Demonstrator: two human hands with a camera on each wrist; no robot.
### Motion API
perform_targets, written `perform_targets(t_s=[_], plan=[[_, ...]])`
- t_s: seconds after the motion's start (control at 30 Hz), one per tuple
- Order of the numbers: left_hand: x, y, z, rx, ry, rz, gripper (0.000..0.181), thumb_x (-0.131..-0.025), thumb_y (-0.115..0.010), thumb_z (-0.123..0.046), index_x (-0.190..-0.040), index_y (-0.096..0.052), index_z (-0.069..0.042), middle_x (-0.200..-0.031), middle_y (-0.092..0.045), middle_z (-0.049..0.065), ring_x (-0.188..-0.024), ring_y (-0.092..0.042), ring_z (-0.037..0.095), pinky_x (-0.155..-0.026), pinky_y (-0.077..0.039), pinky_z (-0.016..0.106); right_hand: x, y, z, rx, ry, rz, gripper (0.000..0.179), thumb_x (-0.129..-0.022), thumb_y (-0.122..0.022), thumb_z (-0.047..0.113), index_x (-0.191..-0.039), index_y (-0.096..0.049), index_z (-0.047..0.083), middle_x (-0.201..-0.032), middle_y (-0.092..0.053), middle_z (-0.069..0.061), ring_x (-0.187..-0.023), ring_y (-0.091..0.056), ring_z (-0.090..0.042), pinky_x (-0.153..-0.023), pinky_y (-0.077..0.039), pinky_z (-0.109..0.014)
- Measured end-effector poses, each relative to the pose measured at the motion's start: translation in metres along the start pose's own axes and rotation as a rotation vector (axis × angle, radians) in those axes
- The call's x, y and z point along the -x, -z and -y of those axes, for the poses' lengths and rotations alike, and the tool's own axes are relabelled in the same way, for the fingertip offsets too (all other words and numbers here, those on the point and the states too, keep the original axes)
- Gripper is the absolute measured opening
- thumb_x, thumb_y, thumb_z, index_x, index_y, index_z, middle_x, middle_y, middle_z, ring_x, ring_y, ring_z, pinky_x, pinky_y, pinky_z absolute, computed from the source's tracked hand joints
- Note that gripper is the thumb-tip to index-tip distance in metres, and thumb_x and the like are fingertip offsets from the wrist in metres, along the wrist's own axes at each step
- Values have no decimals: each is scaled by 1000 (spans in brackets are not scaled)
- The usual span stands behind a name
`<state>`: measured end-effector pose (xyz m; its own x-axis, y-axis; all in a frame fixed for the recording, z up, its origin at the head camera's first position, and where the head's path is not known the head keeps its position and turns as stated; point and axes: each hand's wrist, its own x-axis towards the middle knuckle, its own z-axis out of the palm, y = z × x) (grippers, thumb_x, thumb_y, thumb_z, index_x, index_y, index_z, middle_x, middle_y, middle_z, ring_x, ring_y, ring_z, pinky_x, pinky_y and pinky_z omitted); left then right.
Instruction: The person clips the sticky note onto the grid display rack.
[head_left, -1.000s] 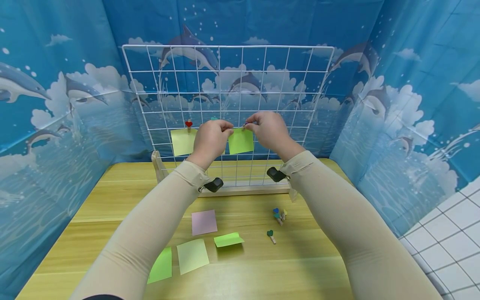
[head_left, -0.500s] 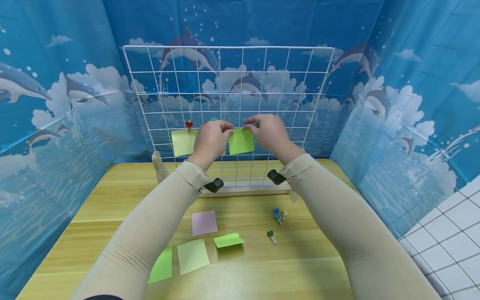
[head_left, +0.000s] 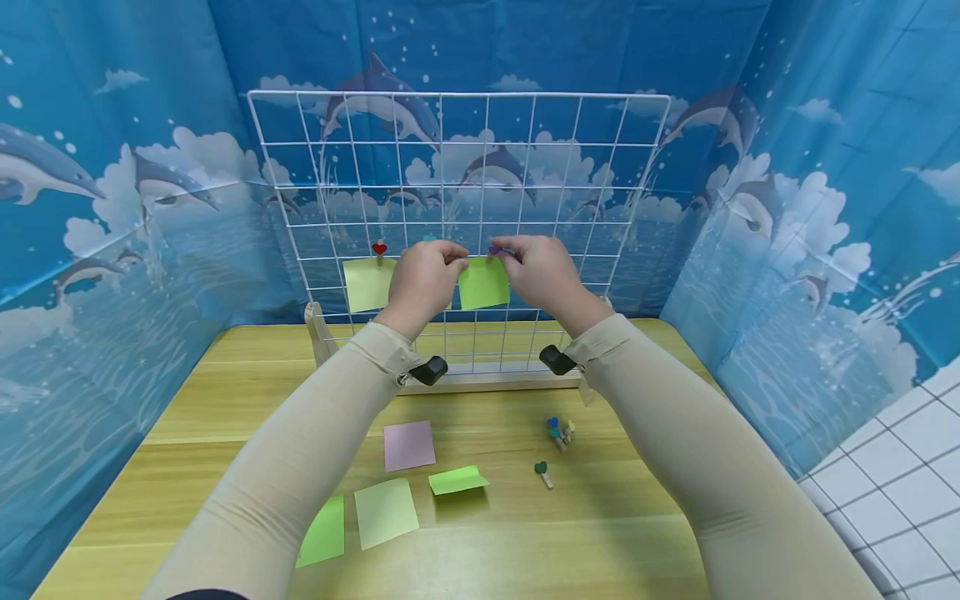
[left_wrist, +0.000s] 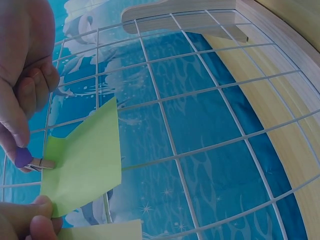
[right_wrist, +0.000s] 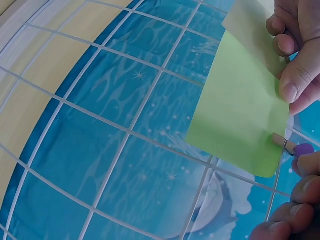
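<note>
My left hand (head_left: 422, 279) pinches the upper left corner of a bright green sticky note (head_left: 484, 285) in front of a white wire grid (head_left: 487, 143). At the note's top edge is a small wooden clothespin (left_wrist: 42, 163) with a purple heart, its end gripped between my right thumb and forefinger. In the right wrist view the pin's tip lies over the note's edge; my right hand (head_left: 549, 271) is right of it. Left of my left hand hangs a pale yellow sticky note (head_left: 366, 286) under a red-heart clothespin (head_left: 379, 249). Another hanging note is mostly hidden behind that hand.
On the wooden table (head_left: 510, 550) lie a pink note (head_left: 408, 445), a pale yellow note (head_left: 386, 512), a folded green note (head_left: 458, 480) and a green note (head_left: 322, 533). Several heart clothespins (head_left: 557, 433) cluster right, with a green-heart clothespin (head_left: 543, 474) nearer. A dolphin-print curtain hangs behind.
My right hand has lowered slightly and turned, so more of the purple heart shows between the fingertips. The left hand and green note have stayed nearly still.
</note>
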<state>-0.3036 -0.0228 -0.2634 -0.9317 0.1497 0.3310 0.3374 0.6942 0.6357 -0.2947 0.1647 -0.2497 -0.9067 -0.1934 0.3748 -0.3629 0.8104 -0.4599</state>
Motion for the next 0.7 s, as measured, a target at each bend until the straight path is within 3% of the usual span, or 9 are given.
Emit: perform_targets(t_s=[0.1, 0.23, 0.33, 0.43, 0.47, 0.7], plan=[[0, -1, 1, 0, -4, -5, 32, -109, -59, -32, -134, -74, -17, -128, -75, 1, -92, -66, 18, -66, -51, 33, 1, -1, -1, -13, 9, -4, 39, -114, -47, 23, -148, -63, 17, -130, -75, -5, -46, -31, -16, -49, -31, -29], [0, -1, 1, -1, -7, -10, 32, -109, -59, -31, -134, -73, -17, -128, -75, 1, -96, -66, 18, -69, -53, 33, 0, -1, -1, -6, 14, 0, 39, -114, -46, 23, -149, -62, 17, -133, -74, -5, -46, -30, -15, -49, -31, -29], [-1, -2, 1, -2, -3, -9, 32, -109, -59, -32, -134, -73, -18, -128, -75, 0, -94, -66, 17, -68, -52, 33, 0, -1, 0, 10, 12, 3, 40, -114, -46, 24, -151, -60, 19, -95, -79, -5, -45, -29, -15, -48, -30, -29], [-1, -2, 1, -1, 0, -10, 31, -109, -59, -32, -133, -74, -19, -127, -75, 0, -92, -66, 17, -67, -52, 32, 0, -2, 1, 13, 0, 10, 41, -114, -46, 25, -154, -57, 21, -60, -55, -3, -45, -29, -15, -48, -30, -28], [-1, -2, 1, -2, 0, -10, 31, -109, -59, -32, -133, -74, -19, -127, -75, 0, -92, -66, 16, -67, -52, 32, 0, -2, 1, 11, -7, 13, 42, -114, -46, 25, -154, -56, 22, -55, -46, -2, -45, -30, -15, -47, -30, -28], [0, -2, 2, -3, -7, -17, 31, -109, -59, -32, -133, -74, -19, -126, -76, 1, -94, -67, 16, -70, -54, 32, -1, -3, 0, -9, -28, 26, 44, -113, -48, 26, -157, -52, 25, -56, -41, -1, -46, -32, -16, -47, -31, -29]])
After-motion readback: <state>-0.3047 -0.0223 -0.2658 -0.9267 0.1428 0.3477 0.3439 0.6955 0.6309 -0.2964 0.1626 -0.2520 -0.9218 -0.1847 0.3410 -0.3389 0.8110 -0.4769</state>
